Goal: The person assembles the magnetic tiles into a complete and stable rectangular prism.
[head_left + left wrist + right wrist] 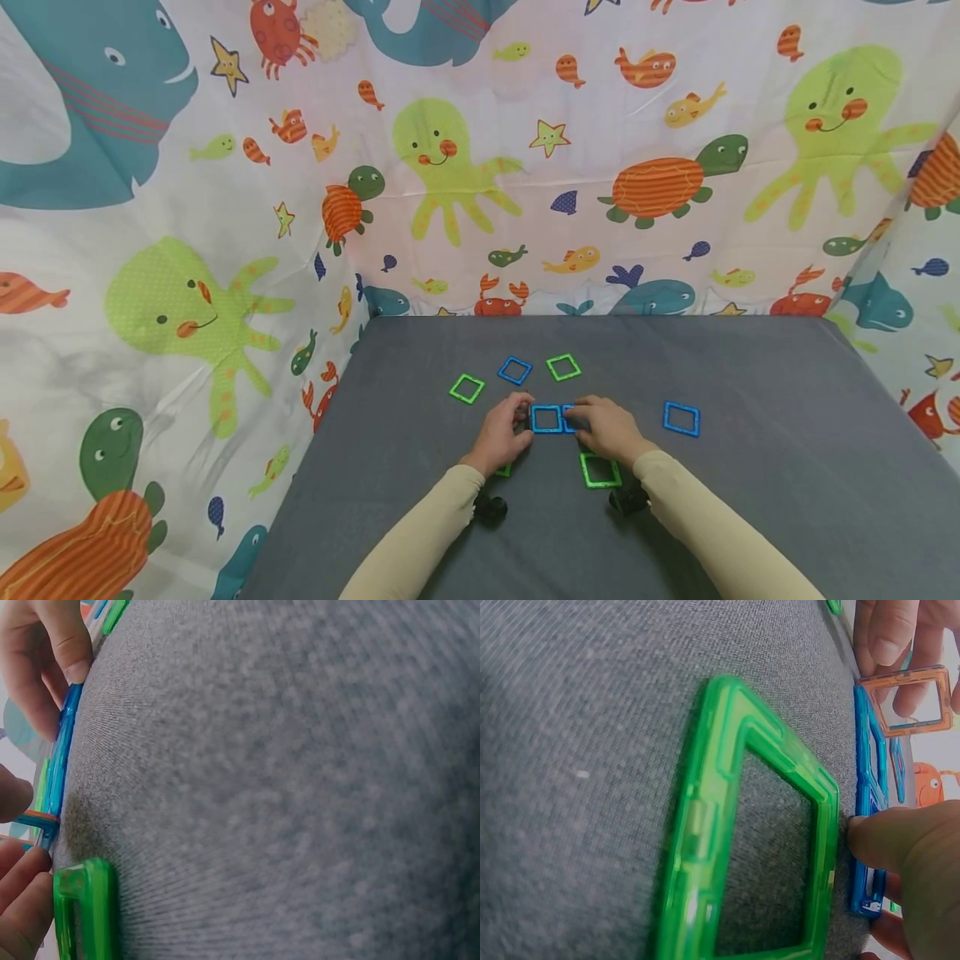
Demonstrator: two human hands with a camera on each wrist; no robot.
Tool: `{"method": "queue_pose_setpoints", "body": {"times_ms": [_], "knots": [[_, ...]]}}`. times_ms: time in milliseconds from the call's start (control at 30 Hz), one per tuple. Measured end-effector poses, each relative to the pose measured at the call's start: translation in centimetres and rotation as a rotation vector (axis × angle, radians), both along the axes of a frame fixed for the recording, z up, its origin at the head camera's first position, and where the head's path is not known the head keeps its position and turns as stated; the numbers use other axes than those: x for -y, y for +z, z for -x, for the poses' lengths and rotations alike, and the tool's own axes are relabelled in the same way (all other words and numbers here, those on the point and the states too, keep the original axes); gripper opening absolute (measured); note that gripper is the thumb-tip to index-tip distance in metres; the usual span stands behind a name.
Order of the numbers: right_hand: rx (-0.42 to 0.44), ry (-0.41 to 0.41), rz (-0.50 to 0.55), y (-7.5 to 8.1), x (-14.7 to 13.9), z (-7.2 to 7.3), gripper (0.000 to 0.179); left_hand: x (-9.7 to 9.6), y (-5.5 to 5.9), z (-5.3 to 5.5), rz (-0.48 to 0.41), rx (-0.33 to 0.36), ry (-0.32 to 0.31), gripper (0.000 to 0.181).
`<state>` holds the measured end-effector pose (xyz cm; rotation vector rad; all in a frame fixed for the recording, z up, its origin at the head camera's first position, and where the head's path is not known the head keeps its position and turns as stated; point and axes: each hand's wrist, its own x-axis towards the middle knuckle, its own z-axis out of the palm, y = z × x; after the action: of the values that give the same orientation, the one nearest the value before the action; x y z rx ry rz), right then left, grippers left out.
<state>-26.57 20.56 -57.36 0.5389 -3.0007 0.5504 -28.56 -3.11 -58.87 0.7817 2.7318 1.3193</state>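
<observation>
Two blue square magnetic tiles lie flat edge to edge on the grey cloth: a left blue tile and a right blue tile partly under fingers. My right hand pinches the right one, thumb on its near edge in the right wrist view. My left hand holds an orange square magnetic tile upright at the left end of the blue pair, with fingers showing through its window. The orange tile is mostly hidden by the left hand in the head view.
A green tile lies below the right hand; another green tile is partly hidden by the left wrist. Farther back lie a green tile, a blue tile and a green tile. One blue tile lies to the right.
</observation>
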Motion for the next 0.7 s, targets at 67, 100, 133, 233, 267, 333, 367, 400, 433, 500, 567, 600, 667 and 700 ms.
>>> {"method": "queue_pose_setpoints", "body": {"times_ms": [67, 100, 133, 233, 267, 333, 367, 400, 433, 500, 567, 600, 667, 700], "knots": [[0.001, 0.001, -0.001, -0.03, -0.01, 0.00, 0.036, -0.05, 0.03, -0.08, 0.000, 0.004, 0.003, 0.049], [0.005, -0.001, 0.001, -0.04, -0.01, -0.01, 0.036, -0.07, 0.02, -0.11, 0.002, 0.001, 0.005, 0.049], [0.008, -0.002, 0.003, -0.06, 0.00, -0.01, 0.036, -0.09, 0.01, -0.13, 0.005, -0.004, 0.007, 0.049], [0.013, -0.002, 0.000, -0.09, -0.07, 0.02, 0.036, -0.16, -0.11, -0.13, 0.023, -0.031, 0.011, 0.048], [0.013, 0.000, -0.003, -0.08, -0.11, 0.06, 0.036, -0.20, -0.14, -0.11, 0.031, -0.041, 0.013, 0.048], [0.017, -0.002, 0.000, -0.07, -0.20, 0.15, 0.036, -0.27, -0.21, -0.08, 0.047, -0.059, 0.018, 0.048], [0.017, 0.000, -0.001, -0.05, -0.24, 0.20, 0.036, -0.30, -0.25, -0.06, 0.052, -0.069, 0.020, 0.048], [0.016, 0.002, -0.002, -0.03, -0.27, 0.25, 0.036, -0.33, -0.28, -0.04, 0.058, -0.079, 0.023, 0.048], [0.016, 0.003, -0.003, -0.01, -0.30, 0.29, 0.037, -0.36, -0.29, -0.03, 0.060, -0.087, 0.026, 0.048], [0.019, 0.001, 0.000, 0.05, -0.34, 0.36, 0.036, -0.43, -0.31, -0.05, 0.061, -0.103, 0.031, 0.047], [0.023, 0.000, 0.000, 0.10, -0.37, 0.39, 0.036, -0.51, -0.34, -0.04, 0.055, -0.109, 0.036, 0.047], [0.024, -0.001, -0.001, 0.14, -0.39, 0.39, 0.036, -0.55, -0.36, -0.03, 0.052, -0.110, 0.039, 0.047], [0.027, -0.002, -0.004, 0.23, -0.42, 0.40, 0.037, -0.65, -0.42, 0.01, 0.050, -0.114, 0.047, 0.046], [0.029, -0.003, -0.005, 0.27, -0.44, 0.39, 0.037, -0.71, -0.45, 0.02, 0.048, -0.116, 0.052, 0.046]]}}
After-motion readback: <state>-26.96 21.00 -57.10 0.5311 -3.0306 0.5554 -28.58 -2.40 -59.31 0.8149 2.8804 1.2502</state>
